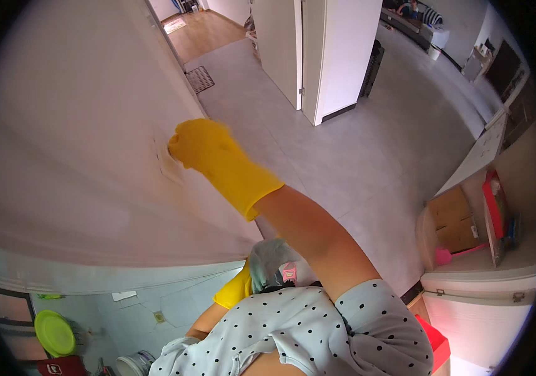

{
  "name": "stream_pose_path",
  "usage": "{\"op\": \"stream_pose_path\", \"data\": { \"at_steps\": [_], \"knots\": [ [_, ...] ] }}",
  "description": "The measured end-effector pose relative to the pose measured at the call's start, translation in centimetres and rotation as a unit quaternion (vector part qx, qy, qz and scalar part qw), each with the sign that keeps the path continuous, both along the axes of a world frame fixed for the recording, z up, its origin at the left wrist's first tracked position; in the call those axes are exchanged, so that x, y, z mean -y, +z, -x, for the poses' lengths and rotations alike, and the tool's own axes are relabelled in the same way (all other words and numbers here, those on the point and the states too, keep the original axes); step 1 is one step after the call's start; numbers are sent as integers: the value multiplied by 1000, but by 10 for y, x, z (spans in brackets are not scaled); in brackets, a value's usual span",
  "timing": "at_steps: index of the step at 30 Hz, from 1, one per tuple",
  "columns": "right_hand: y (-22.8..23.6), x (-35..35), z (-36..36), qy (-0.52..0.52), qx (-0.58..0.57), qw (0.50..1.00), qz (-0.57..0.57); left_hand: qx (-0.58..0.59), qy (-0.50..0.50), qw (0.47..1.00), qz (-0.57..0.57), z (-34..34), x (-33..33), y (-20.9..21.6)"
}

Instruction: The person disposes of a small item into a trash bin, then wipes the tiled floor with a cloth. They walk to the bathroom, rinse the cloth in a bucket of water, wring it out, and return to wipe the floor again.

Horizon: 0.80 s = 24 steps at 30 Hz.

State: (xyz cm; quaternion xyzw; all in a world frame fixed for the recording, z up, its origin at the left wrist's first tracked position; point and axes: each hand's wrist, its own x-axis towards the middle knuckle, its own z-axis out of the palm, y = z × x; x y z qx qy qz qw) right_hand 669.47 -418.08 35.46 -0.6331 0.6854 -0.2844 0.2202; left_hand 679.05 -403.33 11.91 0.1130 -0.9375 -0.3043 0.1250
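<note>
My right hand (202,145), in a long yellow rubber glove, is raised against a large pale upright panel (86,119). Its fingers are curled in beside a flat, squarish plate (166,156) on that panel. Whatever they may hold is hidden. Low at my waist is my left hand (233,288), also yellow-gloved and partly hidden by my dotted shirt. It grips a grey-green cloth (265,263), though its fingertips do not show. A small pink and white item (289,273) appears just beyond the cloth.
Grey floor (343,169) runs ahead, past a white cabinet or wall end (343,56). On the right, shelves hold a cardboard box (453,219) and a red container (495,203). A lime-green basin (55,332) and a white bucket (135,363) are at lower left, near tiles.
</note>
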Motion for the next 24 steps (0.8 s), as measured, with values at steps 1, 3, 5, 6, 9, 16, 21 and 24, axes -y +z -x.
{"op": "stream_pose_path", "data": {
  "at_steps": [1,3,5,6,9,16,21,24],
  "knots": [
    [-18,8,-2,-8,-59,995,77,-1,-6,1000,-1,7,1,0],
    [-33,17,2,0,-81,988,128,10,-15,1000,7,22,8,0],
    [-32,13,20,23,-9,997,75,25,-20,999,14,32,10,0],
    [-24,10,25,45,38,997,57,48,-9,998,29,31,15,7],
    [-48,-12,85,44,137,989,-26,104,-23,993,43,63,26,-4],
    [-179,-126,308,-88,263,946,-171,-71,6,993,-91,154,47,-53],
    [-300,-217,430,-219,608,758,-88,-133,3,900,-415,280,52,-33],
    [-346,-243,476,-244,706,664,-28,-166,-17,816,-554,367,42,-3]
  ]
}}
